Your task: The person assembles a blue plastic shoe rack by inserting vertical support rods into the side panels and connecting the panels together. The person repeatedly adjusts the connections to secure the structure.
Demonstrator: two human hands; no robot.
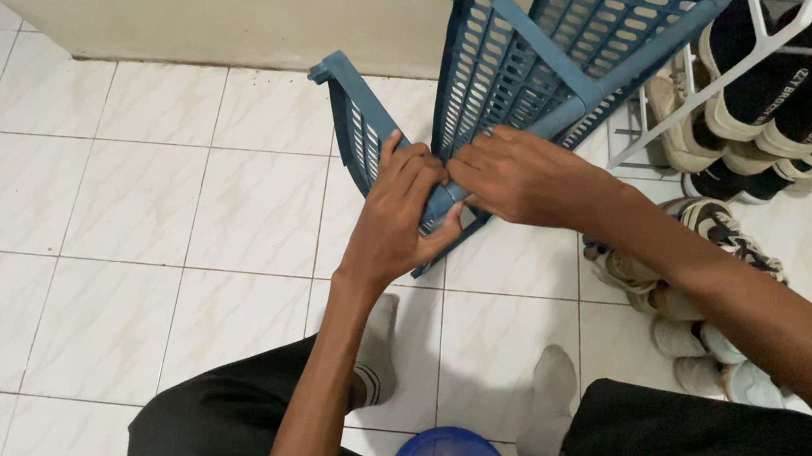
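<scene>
Two hands, left hand (395, 214) and right hand (521, 178), close their fingers on the lower rail joint of a blue slatted plastic rack (547, 42) tilted on the tiled floor (122, 207) at upper centre, apparently mid-assembly; seating the joint likely calls for firm, aligned pressure.
</scene>
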